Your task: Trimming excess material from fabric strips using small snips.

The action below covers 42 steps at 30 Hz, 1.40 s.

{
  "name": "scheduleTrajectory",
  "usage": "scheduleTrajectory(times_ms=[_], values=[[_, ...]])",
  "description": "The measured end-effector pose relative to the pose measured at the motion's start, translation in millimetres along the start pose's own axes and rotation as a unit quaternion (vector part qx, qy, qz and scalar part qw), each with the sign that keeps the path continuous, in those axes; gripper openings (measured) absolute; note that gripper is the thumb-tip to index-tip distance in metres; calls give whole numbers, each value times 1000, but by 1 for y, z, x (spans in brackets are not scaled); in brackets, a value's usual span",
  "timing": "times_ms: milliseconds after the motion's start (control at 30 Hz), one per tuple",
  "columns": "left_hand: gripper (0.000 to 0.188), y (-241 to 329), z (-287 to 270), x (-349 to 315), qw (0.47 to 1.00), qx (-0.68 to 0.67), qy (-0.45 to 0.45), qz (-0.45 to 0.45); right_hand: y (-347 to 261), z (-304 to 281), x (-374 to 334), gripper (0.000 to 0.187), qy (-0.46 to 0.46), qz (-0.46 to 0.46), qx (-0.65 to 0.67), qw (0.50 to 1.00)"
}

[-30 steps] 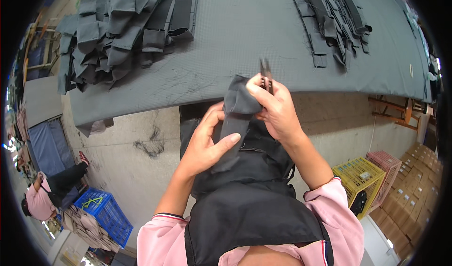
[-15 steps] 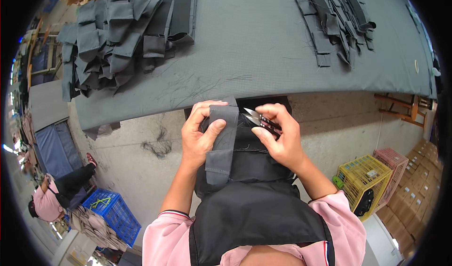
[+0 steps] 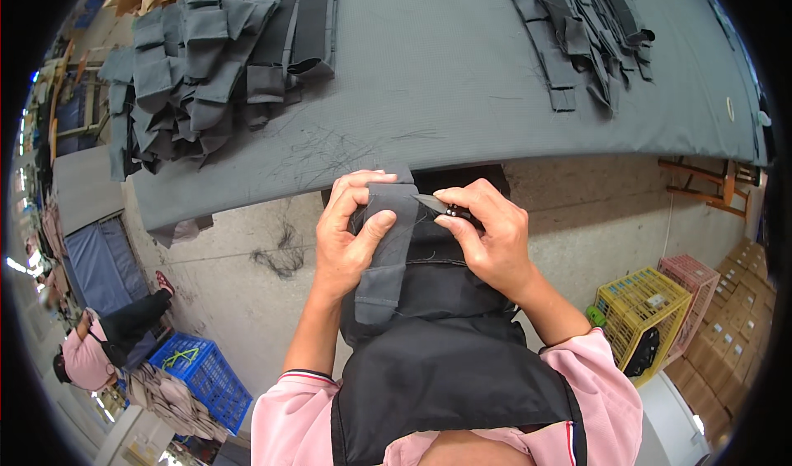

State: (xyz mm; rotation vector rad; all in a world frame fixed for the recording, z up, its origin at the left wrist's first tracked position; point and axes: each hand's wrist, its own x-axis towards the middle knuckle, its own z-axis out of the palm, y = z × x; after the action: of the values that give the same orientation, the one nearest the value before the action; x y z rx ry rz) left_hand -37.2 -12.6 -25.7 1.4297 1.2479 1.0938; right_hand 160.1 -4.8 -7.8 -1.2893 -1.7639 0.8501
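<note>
My left hand [image 3: 351,227] is closed on a dark grey fabric strip [image 3: 390,239], thumb on its front and fingers behind it. The strip hangs down over my black apron [image 3: 454,375]. In my right hand [image 3: 493,239] I grip small thread snips [image 3: 441,205] with black handles. Their blades are pressed together, with the tips at the strip's right edge near its top. Fine loose threads show beside that edge. Whether a thread lies between the blades is too small to tell.
A grey-covered table [image 3: 412,70] lies ahead, with a heap of grey fabric pieces [image 3: 194,62] at left and several strips [image 3: 569,37] at right. Thread clippings [image 3: 280,256] litter the floor. Yellow [image 3: 639,309] and blue crates [image 3: 206,375] flank me; a person [image 3: 91,350] is at far left.
The snips' blades have gone from spread to closed and moved slightly left, up to the strip's edge. My left hand keeps its hold on the strip.
</note>
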Motion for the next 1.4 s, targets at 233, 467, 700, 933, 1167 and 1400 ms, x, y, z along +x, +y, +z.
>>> scheduleTrajectory(times_ms=[233,467,700,933,1167,1400], values=[[21,4,1,4,1000,-7,-13,-13,4,-2,3,24,1,25,65,998],[24,4,-3,3,998,17,-59,2,-8,-3,16,25,-43,-7,51,998],[27,7,-1,3,998,6,-69,2,-4,5,15,26,-66,-21,27,997],[26,9,3,5,999,-7,-48,-6,3,11,8,23,-8,1,86,996],[20,16,8,32,998,-31,51,-17,0,2,6,25,-7,180,226,957],[31,19,6,68,974,-130,163,-92,-21,-7,-6,38,10,-190,46,981]])
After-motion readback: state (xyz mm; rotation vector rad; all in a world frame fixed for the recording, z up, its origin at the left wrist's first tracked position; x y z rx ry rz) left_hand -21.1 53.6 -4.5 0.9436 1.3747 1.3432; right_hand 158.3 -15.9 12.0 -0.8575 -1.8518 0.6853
